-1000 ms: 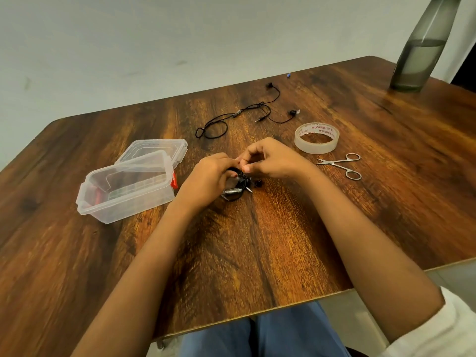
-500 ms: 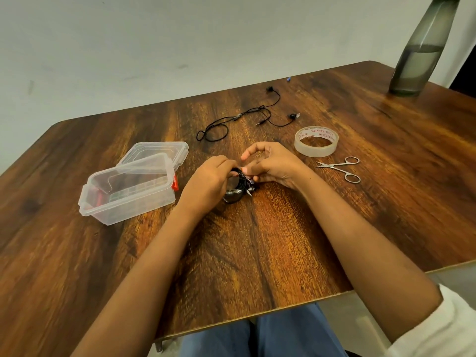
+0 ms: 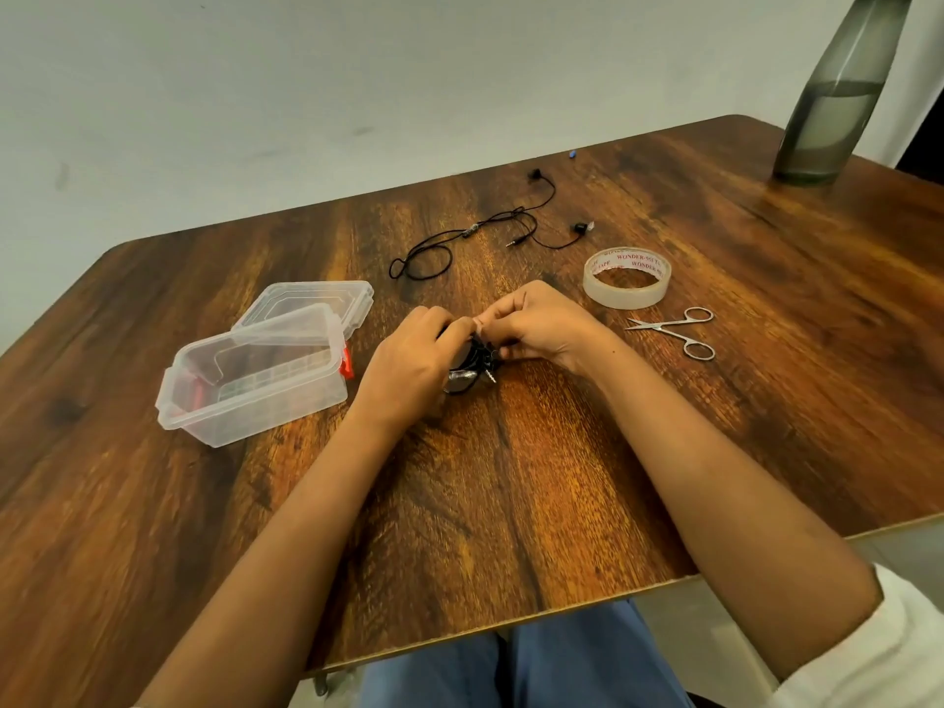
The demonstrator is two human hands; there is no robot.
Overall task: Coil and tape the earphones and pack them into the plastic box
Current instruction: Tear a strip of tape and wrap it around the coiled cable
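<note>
A pale wall backs the dark wood-grain worktop (image 3: 562,477). Near its middle both hands close on a small black coiled earphone bundle (image 3: 467,373): the left hand (image 3: 408,362) cups the coil from the left, and the right hand (image 3: 541,324) pinches something at its top edge; whether that is tape I cannot tell. The open clear plastic box (image 3: 255,380) stands just left of the left hand, so that grip is the nearer carrier. The coil lies roughly flat, with a plug sticking out on the right. A second, loose black earphone cable (image 3: 475,229) lies farther back. The clear tape roll (image 3: 627,278) and small steel scissors (image 3: 679,332) sit beside the right hand.
</note>
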